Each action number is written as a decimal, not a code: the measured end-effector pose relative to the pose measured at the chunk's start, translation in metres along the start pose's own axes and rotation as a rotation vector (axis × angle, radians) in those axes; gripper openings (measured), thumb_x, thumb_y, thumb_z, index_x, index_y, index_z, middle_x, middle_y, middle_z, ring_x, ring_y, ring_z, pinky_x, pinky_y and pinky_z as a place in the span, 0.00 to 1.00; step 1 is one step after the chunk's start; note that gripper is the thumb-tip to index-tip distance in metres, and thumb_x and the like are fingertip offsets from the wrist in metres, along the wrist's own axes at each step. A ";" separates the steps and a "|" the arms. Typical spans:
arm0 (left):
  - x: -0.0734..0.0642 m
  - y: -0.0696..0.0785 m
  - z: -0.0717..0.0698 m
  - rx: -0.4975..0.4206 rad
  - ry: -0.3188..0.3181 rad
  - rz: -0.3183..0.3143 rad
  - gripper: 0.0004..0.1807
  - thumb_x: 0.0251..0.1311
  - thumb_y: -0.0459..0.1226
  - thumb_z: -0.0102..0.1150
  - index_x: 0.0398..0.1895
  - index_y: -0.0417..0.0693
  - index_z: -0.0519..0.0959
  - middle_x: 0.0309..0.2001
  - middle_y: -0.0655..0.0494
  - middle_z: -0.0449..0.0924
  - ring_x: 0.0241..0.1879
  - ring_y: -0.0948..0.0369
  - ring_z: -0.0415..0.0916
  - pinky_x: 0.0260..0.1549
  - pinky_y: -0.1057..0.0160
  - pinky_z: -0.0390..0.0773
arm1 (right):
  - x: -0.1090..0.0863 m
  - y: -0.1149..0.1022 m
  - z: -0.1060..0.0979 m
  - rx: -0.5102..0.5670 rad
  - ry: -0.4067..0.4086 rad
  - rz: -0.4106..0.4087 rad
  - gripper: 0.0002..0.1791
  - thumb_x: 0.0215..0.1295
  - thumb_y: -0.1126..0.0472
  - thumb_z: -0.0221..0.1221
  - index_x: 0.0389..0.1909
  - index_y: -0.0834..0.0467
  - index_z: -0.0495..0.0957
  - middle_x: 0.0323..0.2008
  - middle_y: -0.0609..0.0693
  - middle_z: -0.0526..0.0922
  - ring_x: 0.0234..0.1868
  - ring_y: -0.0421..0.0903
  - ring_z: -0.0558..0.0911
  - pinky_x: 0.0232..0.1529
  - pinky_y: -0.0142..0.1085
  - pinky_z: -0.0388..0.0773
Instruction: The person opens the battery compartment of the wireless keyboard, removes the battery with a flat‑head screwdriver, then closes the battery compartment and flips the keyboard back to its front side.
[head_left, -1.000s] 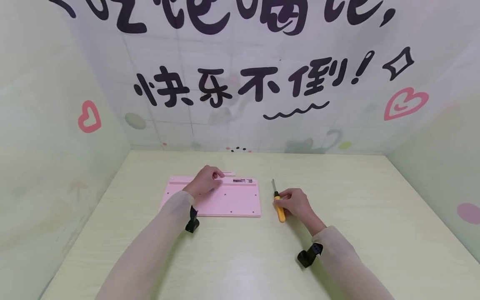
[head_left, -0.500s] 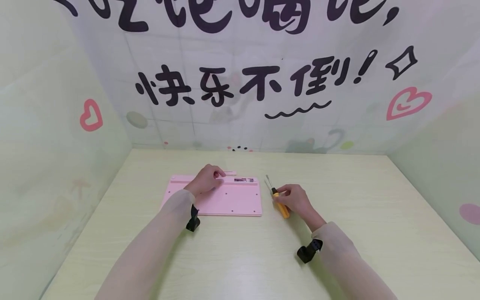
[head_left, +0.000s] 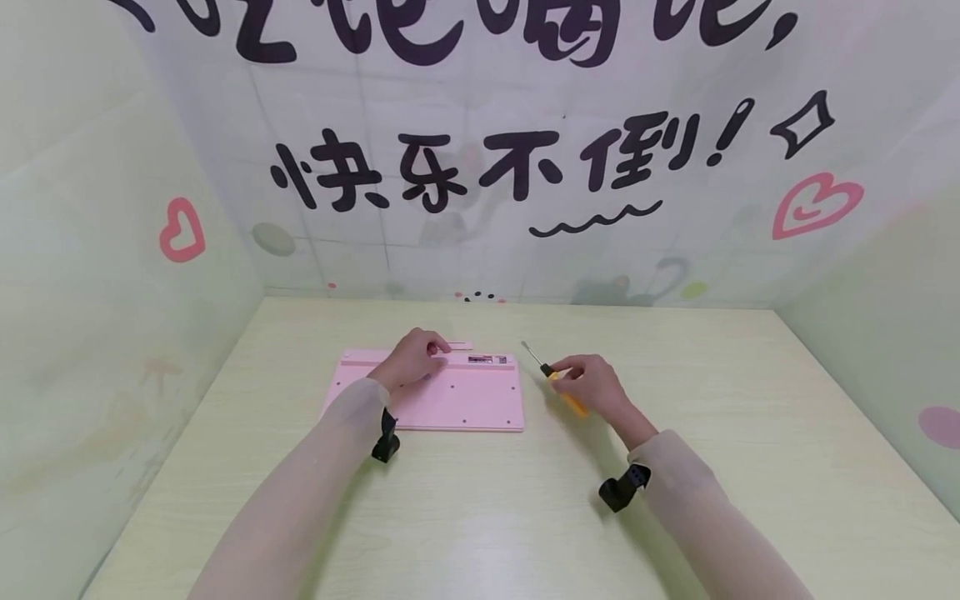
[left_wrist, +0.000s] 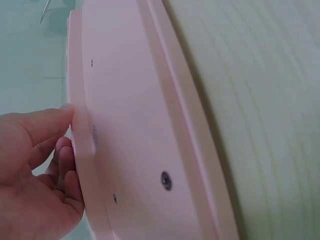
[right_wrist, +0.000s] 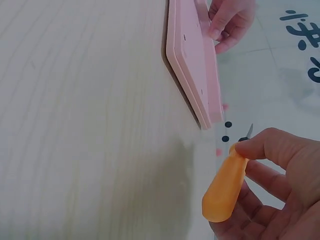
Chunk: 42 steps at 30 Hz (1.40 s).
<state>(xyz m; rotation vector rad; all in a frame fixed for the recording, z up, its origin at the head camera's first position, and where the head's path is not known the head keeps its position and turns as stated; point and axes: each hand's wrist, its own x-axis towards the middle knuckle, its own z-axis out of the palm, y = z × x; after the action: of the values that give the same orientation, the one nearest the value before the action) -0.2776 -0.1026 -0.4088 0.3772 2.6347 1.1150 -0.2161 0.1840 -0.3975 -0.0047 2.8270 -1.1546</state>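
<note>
A pink keyboard point(head_left: 457, 404) lies underside up on the table, with small screws and a printed label showing; its keys are hidden. My left hand point(head_left: 412, 360) grips the far raised edge, thumb on top and the other fingers curled behind it, as the left wrist view shows. Just beyond that edge sits a small pink strip point(head_left: 461, 345), partly behind the fingers. To the right of the keyboard, my right hand point(head_left: 594, 387) holds a screwdriver point(right_wrist: 225, 187) by its orange handle between thumb and fingers. Its metal shaft point(head_left: 532, 352) points up and left, apart from the keyboard.
The pale wooden table point(head_left: 480, 517) extends around the keyboard. Behind it stands a wall sheet point(head_left: 480, 267) with black lettering, and side panels rise left and right. A black wrist camera point(head_left: 624, 488) hangs below the right sleeve, another point(head_left: 386, 442) below the left.
My right hand has lifted the screwdriver and tilted it, so its tip has swung left toward the keyboard and its handle to the right. The left hand stays at the keyboard's far edge.
</note>
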 end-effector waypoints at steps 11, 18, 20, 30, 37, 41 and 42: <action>0.001 -0.001 0.000 -0.014 -0.007 0.032 0.11 0.59 0.29 0.55 0.44 0.40 0.78 0.32 0.50 0.67 0.34 0.56 0.61 0.32 0.63 0.62 | 0.005 -0.008 -0.001 -0.032 -0.030 -0.139 0.14 0.56 0.67 0.60 0.44 0.63 0.81 0.30 0.54 0.79 0.31 0.48 0.73 0.25 0.35 0.69; 0.001 0.000 0.000 -0.043 -0.017 0.009 0.11 0.58 0.28 0.56 0.45 0.39 0.78 0.31 0.50 0.66 0.33 0.56 0.61 0.31 0.63 0.62 | 0.007 -0.008 0.000 -0.013 -0.053 -0.221 0.13 0.58 0.69 0.57 0.44 0.64 0.80 0.39 0.58 0.79 0.34 0.50 0.74 0.30 0.36 0.71; 0.001 0.000 -0.001 -0.051 -0.021 0.007 0.12 0.57 0.28 0.55 0.45 0.39 0.77 0.31 0.50 0.65 0.32 0.56 0.60 0.30 0.63 0.62 | 0.008 -0.008 0.001 -0.023 -0.060 -0.240 0.13 0.58 0.69 0.57 0.44 0.64 0.80 0.40 0.59 0.78 0.35 0.51 0.74 0.32 0.37 0.70; -0.001 -0.001 0.001 0.003 0.014 0.012 0.11 0.58 0.30 0.57 0.44 0.41 0.79 0.36 0.49 0.66 0.37 0.55 0.61 0.36 0.61 0.63 | 0.015 -0.013 0.002 -0.054 -0.119 -0.261 0.13 0.59 0.68 0.59 0.45 0.68 0.79 0.41 0.60 0.81 0.34 0.48 0.76 0.34 0.37 0.73; 0.000 0.000 0.001 0.009 0.011 0.002 0.11 0.57 0.30 0.58 0.44 0.41 0.78 0.36 0.49 0.65 0.37 0.55 0.61 0.36 0.61 0.64 | 0.018 -0.016 0.000 -0.079 -0.113 -0.246 0.12 0.57 0.67 0.61 0.42 0.68 0.81 0.38 0.59 0.82 0.34 0.47 0.77 0.34 0.37 0.74; -0.001 0.000 0.000 0.017 0.011 0.007 0.11 0.57 0.30 0.58 0.44 0.41 0.78 0.36 0.49 0.65 0.38 0.55 0.61 0.37 0.61 0.64 | 0.020 -0.017 -0.003 -0.109 -0.111 -0.261 0.12 0.58 0.68 0.60 0.42 0.67 0.81 0.40 0.59 0.82 0.37 0.49 0.78 0.36 0.39 0.75; -0.001 0.000 0.000 0.018 0.012 0.010 0.11 0.57 0.30 0.58 0.44 0.41 0.78 0.36 0.49 0.65 0.38 0.55 0.61 0.37 0.61 0.64 | 0.020 -0.018 -0.004 -0.112 -0.110 -0.263 0.12 0.58 0.68 0.60 0.42 0.66 0.81 0.40 0.59 0.82 0.38 0.50 0.78 0.37 0.40 0.75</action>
<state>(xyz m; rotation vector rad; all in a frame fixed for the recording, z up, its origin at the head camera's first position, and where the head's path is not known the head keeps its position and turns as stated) -0.2768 -0.1027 -0.4089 0.3885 2.6578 1.0999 -0.2373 0.1731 -0.3842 -0.4459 2.8490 -1.0003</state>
